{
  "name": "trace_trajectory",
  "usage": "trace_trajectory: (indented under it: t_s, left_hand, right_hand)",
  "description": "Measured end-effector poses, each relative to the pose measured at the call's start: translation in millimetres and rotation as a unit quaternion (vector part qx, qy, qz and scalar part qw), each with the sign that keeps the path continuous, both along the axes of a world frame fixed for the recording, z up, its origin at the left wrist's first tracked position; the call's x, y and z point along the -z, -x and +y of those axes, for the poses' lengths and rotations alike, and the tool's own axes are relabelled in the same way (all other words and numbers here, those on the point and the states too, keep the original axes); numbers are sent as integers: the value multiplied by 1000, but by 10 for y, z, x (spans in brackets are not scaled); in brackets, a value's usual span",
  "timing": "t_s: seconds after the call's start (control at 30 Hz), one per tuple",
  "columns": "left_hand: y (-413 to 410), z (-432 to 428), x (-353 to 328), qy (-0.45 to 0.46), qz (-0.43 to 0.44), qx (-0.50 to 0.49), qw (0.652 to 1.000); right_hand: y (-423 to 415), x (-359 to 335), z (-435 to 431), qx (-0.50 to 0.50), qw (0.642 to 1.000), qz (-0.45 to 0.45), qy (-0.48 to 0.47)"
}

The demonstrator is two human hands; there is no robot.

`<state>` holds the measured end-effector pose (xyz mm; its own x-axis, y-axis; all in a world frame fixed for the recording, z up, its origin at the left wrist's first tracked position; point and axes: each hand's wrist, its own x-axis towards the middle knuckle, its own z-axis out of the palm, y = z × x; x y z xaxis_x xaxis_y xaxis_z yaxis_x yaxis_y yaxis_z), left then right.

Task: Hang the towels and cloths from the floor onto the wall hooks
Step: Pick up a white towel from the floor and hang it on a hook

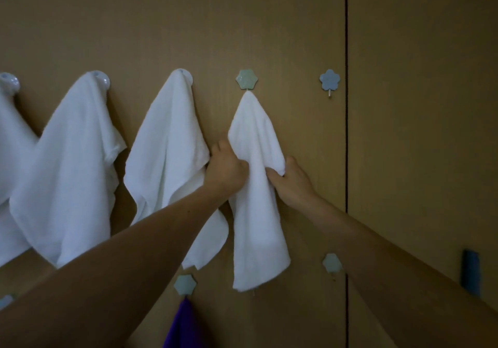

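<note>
Four white towels (pixel 67 172) are counted in the upper row on the wall (pixel 296 24). Three are draped over round pale hooks (pixel 104 80), the leftmost being cut by the wall's left edge. The fourth towel (pixel 258 226) is hung from a green flower hook (pixel 246 79). One purple cloth (pixel 180 326) is seen under a lower green hook (pixel 184 284). Two more flower hooks, a blue hook (pixel 329 79) and a pale green hook (pixel 332 262), are placed beside the dark vertical seam (pixel 346 132). The third towel (pixel 167 145) is partly covered by the left forearm (pixel 134 253). The fourth towel is pinched at mid-height: its left edge is held in the grip of the left hand (pixel 229 169), its right fold in the grip of the right hand (pixel 292 183), with both arms stretched forward.
</note>
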<state>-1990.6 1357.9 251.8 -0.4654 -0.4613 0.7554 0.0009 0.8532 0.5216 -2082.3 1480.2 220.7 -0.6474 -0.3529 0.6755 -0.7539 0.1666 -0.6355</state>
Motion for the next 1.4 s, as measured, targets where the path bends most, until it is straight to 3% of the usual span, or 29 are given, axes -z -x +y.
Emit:
trace_trajectory:
  t_s: [0.2,0.43,0.57,0.77,0.97,1.2,1.4]
  left_hand:
    - [-201,97,99,125,-8,7,992]
    - [-442,97,740,299,-128,60,944]
    - [-643,320,1281,353,-145,119,916]
    - [-1085,1331,2021,343,-228,295,862]
    - [-2064,2605,2968,355,-314,453,755]
    - [-3961,3944,4139,447,-378,565,582]
    - [-5700,4475,5031,482,-395,647,439]
  right_hand:
    - [-301,259,345,95,995,-11,-5]
    - [-1050,873,771,224,970,-62,-75]
    - [-1693,1382,1183,319,929,-105,-158]
    - [-2879,2091,2058,437,849,-199,-221]
    - [-4440,2917,3040,543,755,-305,-205]
    - [-6800,3881,3795,631,616,-442,-165]
    - [-8598,4715,3897,658,506,-548,-102]
